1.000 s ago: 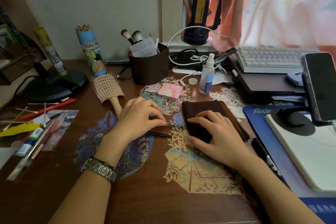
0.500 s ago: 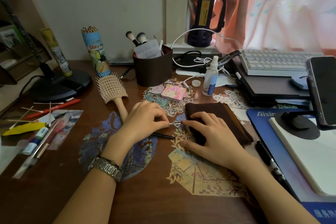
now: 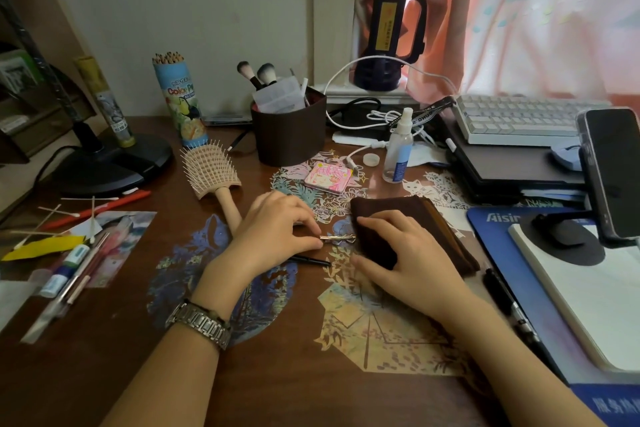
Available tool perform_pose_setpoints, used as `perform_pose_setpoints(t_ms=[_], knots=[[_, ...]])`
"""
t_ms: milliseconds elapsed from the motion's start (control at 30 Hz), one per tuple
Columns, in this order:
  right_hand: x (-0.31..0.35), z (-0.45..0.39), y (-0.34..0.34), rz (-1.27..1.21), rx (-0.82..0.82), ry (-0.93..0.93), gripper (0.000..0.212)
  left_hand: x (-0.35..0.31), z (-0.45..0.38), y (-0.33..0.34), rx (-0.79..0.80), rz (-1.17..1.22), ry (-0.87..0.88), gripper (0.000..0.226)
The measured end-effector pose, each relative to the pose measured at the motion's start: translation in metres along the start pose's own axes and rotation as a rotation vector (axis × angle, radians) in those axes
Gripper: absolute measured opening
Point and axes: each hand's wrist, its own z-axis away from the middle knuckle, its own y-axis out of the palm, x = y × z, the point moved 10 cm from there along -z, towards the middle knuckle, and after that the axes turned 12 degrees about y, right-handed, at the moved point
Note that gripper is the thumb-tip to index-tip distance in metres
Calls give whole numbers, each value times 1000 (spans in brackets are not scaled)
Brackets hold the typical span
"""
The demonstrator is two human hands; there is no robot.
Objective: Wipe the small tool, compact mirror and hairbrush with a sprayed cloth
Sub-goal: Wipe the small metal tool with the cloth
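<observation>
- The left hand [image 3: 277,229] pinches one end of the small tool [image 3: 337,238], a thin shiny metal thing, with its fingertips. The tool lies low over the worktop [image 3: 104,340], and its other end just reaches the edge of the brown cloth [image 3: 408,218].
- The right hand [image 3: 401,256] lies flat with fingers spread on the folded cloth and presses it down. It grips nothing.
- I think this is the first step: wiping the small tool. The next move calls for sliding the tool onto the cloth, or folding the cloth over it, and rubbing.
- The compact mirror [image 3: 328,177], pink and square, sits just behind the hands. The hairbrush [image 3: 214,177] lies to the left, and its handle goes under the left hand. Both look not yet wiped.
- The spray bottle [image 3: 400,149] stands near the mirror with its cap off beside it. A bump could tip it.
- A black pen [image 3: 310,260] lies just under the left hand.
- There is open room near the person. The phone stand [image 3: 568,243] and notebook [image 3: 588,295] crowd the right side.
</observation>
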Motion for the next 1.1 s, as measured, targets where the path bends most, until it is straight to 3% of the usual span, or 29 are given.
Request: perform_pose_setpoints(t_ms=[400, 1100], knots=[[-22, 2, -1, -98, 19, 84, 57, -7, -6, 7, -38, 31, 7, 13], [-19, 3, 3, -69, 0, 47, 54, -33, -24, 16, -129, 36, 53, 12]])
